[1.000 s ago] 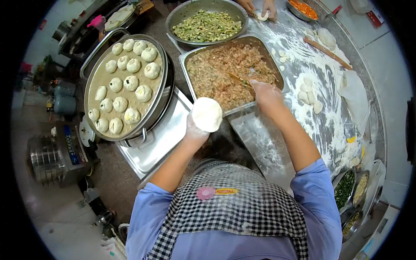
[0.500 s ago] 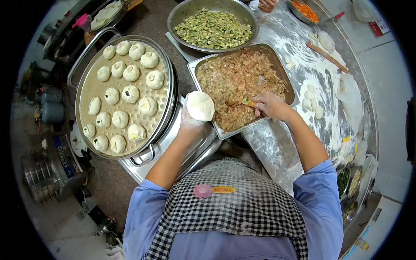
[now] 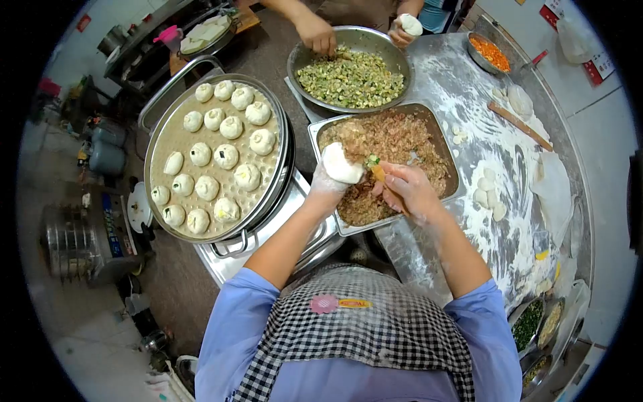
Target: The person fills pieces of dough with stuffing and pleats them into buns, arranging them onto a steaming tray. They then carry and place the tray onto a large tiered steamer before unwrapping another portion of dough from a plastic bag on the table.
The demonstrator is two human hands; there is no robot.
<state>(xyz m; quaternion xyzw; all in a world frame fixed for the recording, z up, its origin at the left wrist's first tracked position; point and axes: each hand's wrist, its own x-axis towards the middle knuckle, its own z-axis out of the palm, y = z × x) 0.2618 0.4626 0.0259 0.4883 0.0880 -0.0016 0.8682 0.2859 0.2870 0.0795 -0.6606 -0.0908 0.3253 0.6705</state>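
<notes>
My left hand (image 3: 327,186), dusted with flour, holds a round white dough wrapper (image 3: 343,165) over the left side of a square metal pan (image 3: 456,169). Minced meat filling (image 3: 412,137) fills much of that pan. In my right hand (image 3: 414,193) is a flat wooden filling spatula (image 3: 379,173), gripped by its handle. Some greenish filling clings to its tip, which is close beside the wrapper's right edge; I cannot tell whether they touch.
Left stands a round steamer tray (image 3: 182,142) holding several pleated buns. Behind the pan, a co-worker's hand (image 3: 316,35) reaches into a bowl (image 3: 293,75) of chopped green filling; another hand (image 3: 400,35) holds dough. Rolling pin (image 3: 519,126) and dough pieces (image 3: 487,191) lie on the floured table.
My right hand has lifted the spatula out of the meat filling toward the wrapper. My left hand has moved over the pan, tilting the wrapper. A co-worker's hand has come to the green filling.
</notes>
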